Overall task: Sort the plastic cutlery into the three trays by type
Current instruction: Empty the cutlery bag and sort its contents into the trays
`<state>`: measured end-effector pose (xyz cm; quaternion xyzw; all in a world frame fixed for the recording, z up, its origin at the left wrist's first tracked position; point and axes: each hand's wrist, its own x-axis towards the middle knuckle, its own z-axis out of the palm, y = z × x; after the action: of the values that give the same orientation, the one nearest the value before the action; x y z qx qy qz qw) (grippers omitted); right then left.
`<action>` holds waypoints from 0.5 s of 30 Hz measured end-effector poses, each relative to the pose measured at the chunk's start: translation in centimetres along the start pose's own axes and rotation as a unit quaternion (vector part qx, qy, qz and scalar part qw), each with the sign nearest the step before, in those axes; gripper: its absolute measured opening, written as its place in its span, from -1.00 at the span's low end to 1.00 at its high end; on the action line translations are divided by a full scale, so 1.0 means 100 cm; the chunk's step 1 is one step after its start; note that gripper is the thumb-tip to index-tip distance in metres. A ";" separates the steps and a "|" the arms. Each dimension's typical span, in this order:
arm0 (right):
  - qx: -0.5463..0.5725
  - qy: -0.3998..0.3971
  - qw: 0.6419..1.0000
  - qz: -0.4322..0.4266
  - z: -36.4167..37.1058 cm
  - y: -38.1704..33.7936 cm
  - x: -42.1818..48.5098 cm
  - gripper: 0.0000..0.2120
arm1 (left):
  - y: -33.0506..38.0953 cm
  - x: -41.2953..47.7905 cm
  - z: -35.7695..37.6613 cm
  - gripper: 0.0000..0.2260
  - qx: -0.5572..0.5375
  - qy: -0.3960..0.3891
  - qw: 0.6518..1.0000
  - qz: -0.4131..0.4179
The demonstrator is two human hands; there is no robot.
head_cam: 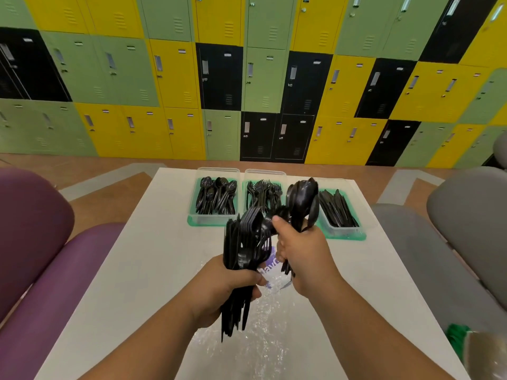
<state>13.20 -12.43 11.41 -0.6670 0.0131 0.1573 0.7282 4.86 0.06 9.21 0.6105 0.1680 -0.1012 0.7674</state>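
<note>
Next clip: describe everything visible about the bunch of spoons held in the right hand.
Glossy black plastic, the bunch of spoons is several nested together, bowls up, handles running down through the right hand, which grips them; tips poke out below the fist. It is held above the white table, in front of the fork tray and knife tray. Contact with the bundle in the left hand is unclear.

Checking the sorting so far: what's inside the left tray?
The left tray holds black plastic spoons, piled with their bowls at the far end. Whatever lies beneath the top layer is covered.
</note>
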 end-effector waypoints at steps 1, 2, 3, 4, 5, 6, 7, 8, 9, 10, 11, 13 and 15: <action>0.002 0.017 1.000 -0.004 -0.002 -0.003 0.002 -0.71 | 0.000 -0.001 -0.001 -0.75 -0.017 -0.004 1.000 -0.007; 0.010 0.033 0.999 -0.006 -0.003 -0.007 0.003 -0.72 | -0.001 -0.003 -0.002 -0.79 -0.035 -0.011 0.999 -0.011; 0.025 0.044 0.999 -0.008 -0.005 -0.012 0.004 -0.74 | -0.002 -0.003 -0.004 -0.83 -0.056 -0.019 0.998 -0.014; 0.044 0.053 0.998 -0.010 -0.008 -0.016 0.005 -0.77 | -0.003 -0.004 -0.005 -0.88 -0.082 -0.027 0.996 -0.016; 0.058 0.059 0.997 -0.013 -0.009 -0.019 0.006 -0.81 | -0.004 -0.004 -0.007 -0.90 -0.112 -0.032 0.993 -0.019; 0.061 0.063 0.996 -0.012 -0.011 -0.021 0.007 -0.83 | -0.005 -0.004 -0.008 -0.91 -0.138 -0.037 0.989 -0.021; 0.057 0.063 0.996 -0.009 -0.011 -0.022 0.007 -0.85 | -0.006 -0.003 -0.009 -0.91 -0.155 -0.041 0.987 -0.024; 0.049 0.060 0.997 -0.007 -0.009 -0.022 0.005 -0.86 | -0.006 -0.003 -0.008 -0.91 -0.158 -0.041 0.986 -0.024; 0.035 0.058 0.998 -0.009 -0.007 -0.019 0.004 -0.86 | -0.006 -0.003 -0.007 -0.91 -0.152 -0.039 0.987 -0.025; 0.014 0.059 0.998 -0.013 -0.005 -0.017 0.001 -0.86 | -0.006 -0.002 -0.005 -0.90 -0.144 -0.037 0.989 -0.023; -0.009 0.064 0.998 -0.019 -0.002 -0.014 -0.001 -0.85 | -0.005 -0.002 -0.003 -0.90 -0.137 -0.032 0.990 -0.020; -0.032 0.077 0.996 -0.032 0.001 -0.010 -0.004 -0.83 | -0.004 -0.001 -0.001 -0.93 -0.135 -0.010 0.991 -0.009; -0.017 0.092 0.994 -0.048 0.000 -0.008 -0.003 -0.83 | -0.005 0.000 -0.002 -0.90 -0.156 0.031 0.987 -0.012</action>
<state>13.06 -12.54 12.28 -0.6909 0.0451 0.0601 0.7191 4.66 0.17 8.69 0.4839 0.2131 -0.0638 0.8464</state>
